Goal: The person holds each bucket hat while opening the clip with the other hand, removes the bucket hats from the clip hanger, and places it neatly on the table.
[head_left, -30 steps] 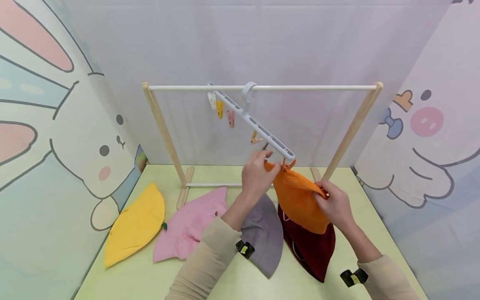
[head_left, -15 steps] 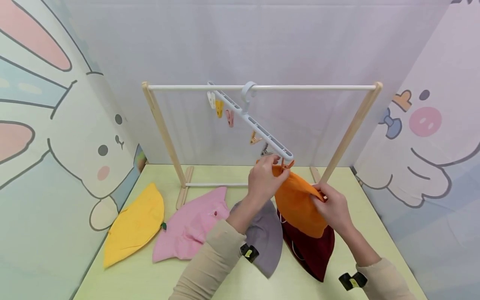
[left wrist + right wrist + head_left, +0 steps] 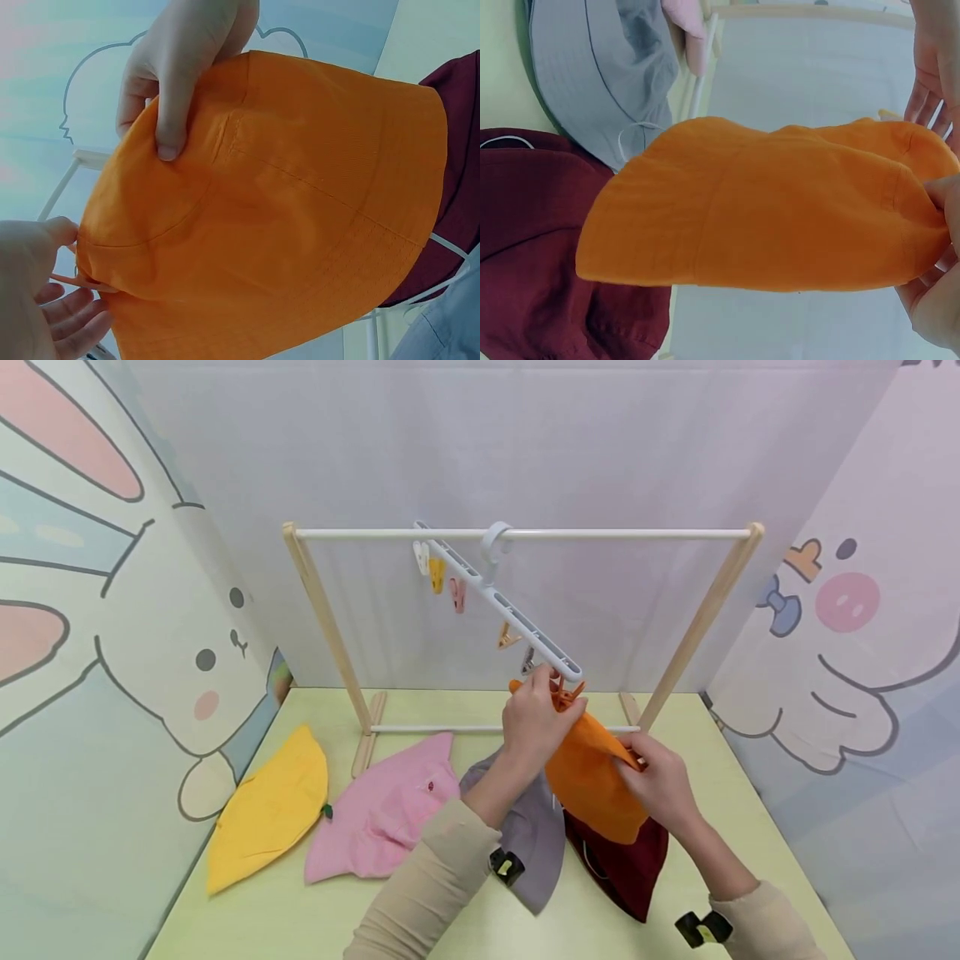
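Note:
An orange bucket hat (image 3: 592,785) hangs below the near end of a light-grey clip hanger (image 3: 536,635). My right hand (image 3: 663,781) pinches its edge on the right, thumb on the outside in the left wrist view. My left hand (image 3: 528,722) is at the hat's upper end, thumb and fingers on either side of an orange clothespin (image 3: 567,695); they seem to pinch it. Whether the clothespin bites the cloth is hard to tell. In the left wrist view, cloth lies against the clothespin (image 3: 86,283).
The hanger hooks over the white rail (image 3: 637,534) of a wooden-legged rack. Other clothespins (image 3: 457,595) hang along it. On the table (image 3: 247,927) lie a yellow hat (image 3: 273,814), a pink hat (image 3: 386,814), a grey hat (image 3: 528,835) and a dark red hat (image 3: 626,868).
My left hand has shifted right from the hat's edge to the orange clothespin. The hat has moved slightly down and left with my right hand, and the hanger's near end has shifted slightly left.

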Available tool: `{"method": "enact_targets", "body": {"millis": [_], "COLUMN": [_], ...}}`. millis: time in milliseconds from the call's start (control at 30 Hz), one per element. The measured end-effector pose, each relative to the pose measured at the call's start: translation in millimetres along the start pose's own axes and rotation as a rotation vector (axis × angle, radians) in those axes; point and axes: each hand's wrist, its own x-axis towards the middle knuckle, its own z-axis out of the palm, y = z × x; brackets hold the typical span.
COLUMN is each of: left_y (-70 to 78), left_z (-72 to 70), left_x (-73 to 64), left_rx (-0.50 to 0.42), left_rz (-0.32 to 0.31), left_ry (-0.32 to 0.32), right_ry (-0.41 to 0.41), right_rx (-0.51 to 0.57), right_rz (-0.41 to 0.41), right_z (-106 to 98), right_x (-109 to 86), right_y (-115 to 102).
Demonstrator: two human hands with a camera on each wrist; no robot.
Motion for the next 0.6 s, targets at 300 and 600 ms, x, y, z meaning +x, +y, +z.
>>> {"method": "enact_targets", "body": {"millis": [300, 600], "left_y": [-1.7, -3.6], "left_z": [6.5, 7.2], "left_x": [1.3, 1.3], "left_rx": [0.0, 0.013], "left_rz": [-0.041, 0.003], "left_ry": [0.025, 0.061], "right_ry": [-0.037, -0.04], "right_rx": [-0.007, -0.02], "right_rz": [-0.027, -0.001], "right_z": [6.1, 8.6], "right_x": [-2.9, -3.5], "right_y": [-5.3, -6.1]}}
